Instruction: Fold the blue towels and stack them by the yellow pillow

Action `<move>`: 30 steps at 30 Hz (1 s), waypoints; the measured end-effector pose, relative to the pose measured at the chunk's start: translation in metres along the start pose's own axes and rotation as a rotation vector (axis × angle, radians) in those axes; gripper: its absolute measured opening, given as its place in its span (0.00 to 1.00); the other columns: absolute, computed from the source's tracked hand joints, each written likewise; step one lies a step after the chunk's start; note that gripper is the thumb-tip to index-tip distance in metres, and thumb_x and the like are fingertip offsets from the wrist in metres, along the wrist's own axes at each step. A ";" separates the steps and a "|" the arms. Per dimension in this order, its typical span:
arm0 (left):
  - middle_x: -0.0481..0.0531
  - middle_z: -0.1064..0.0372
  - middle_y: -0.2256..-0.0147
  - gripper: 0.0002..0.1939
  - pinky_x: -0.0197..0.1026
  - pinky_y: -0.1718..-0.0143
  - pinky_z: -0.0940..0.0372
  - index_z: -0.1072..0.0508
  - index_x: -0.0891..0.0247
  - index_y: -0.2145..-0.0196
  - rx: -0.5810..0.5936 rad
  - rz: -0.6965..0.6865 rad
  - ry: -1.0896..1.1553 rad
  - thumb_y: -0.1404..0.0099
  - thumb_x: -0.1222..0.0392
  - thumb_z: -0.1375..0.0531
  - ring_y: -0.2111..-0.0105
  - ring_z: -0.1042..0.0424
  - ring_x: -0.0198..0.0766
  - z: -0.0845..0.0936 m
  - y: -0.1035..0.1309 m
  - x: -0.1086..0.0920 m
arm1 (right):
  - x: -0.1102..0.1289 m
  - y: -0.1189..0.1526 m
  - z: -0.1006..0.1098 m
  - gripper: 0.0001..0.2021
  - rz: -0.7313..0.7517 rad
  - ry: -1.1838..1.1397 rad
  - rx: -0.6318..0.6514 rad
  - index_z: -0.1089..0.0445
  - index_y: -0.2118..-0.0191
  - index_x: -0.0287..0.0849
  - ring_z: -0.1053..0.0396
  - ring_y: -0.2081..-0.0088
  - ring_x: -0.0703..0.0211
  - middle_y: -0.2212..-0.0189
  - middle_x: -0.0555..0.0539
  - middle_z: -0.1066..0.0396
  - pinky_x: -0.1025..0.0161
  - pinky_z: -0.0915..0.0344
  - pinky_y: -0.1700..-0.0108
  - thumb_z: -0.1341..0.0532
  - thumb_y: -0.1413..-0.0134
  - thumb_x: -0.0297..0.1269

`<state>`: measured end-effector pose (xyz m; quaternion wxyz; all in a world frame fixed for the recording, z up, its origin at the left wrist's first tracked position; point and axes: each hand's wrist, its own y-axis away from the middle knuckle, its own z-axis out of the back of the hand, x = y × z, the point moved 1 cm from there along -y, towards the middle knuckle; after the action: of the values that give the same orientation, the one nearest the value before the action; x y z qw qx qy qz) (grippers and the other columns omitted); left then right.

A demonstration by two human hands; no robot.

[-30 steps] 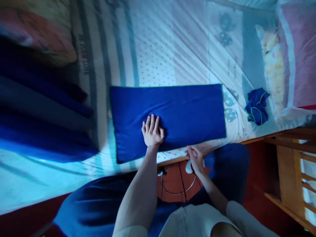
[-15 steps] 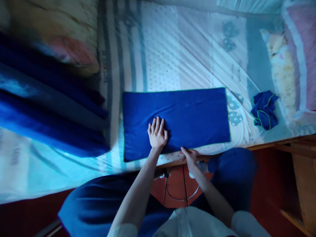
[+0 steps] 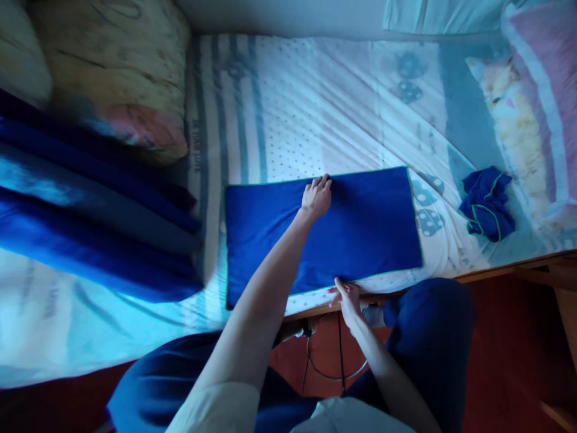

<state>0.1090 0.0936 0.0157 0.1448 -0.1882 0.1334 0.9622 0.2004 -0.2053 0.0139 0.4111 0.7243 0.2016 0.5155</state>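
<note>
A blue cloth [image 3: 369, 222] with thin green edging lies spread as a long rectangle on the bed, slightly creased at its left. My left hand [image 3: 317, 195] rests palm down on it, slightly bent fingers a little apart at the far edge; nothing shows gripped in them. By the near edge, my right hand [image 3: 348, 299] touches the cloth with its thumb tip. Its other fingers are apart from the thumb, lower against the bed edge and partly hidden. A crumpled blue cloth [image 3: 487, 204] with the same green edging lies to the right.
Dark blue fabric [image 3: 90, 240] hangs or lies in long folds at the left. Beyond it stands a yellowish cushion [image 3: 121, 72]. A pink pillow [image 3: 547, 90] is at the far right. The wooden bed rail [image 3: 496, 269] runs along the near side, above a reddish floor.
My left hand has slid away from me and to the right, from the cloth's near left part to its far edge. My right hand stays at the near edge.
</note>
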 end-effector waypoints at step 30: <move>0.62 0.22 0.58 0.16 0.45 0.55 0.33 0.25 0.65 0.50 -0.102 0.137 -0.054 0.32 0.64 0.45 0.56 0.25 0.48 0.153 0.028 -0.044 | 0.010 0.036 0.036 0.27 0.226 0.111 0.020 0.31 0.80 0.42 0.30 0.77 0.57 0.84 0.48 0.31 0.63 0.34 0.74 0.29 0.65 0.63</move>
<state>0.0892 0.1053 0.1759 0.0726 -0.1598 0.0931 0.9801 0.2324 -0.2333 0.0443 0.3313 0.7167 0.1463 0.5960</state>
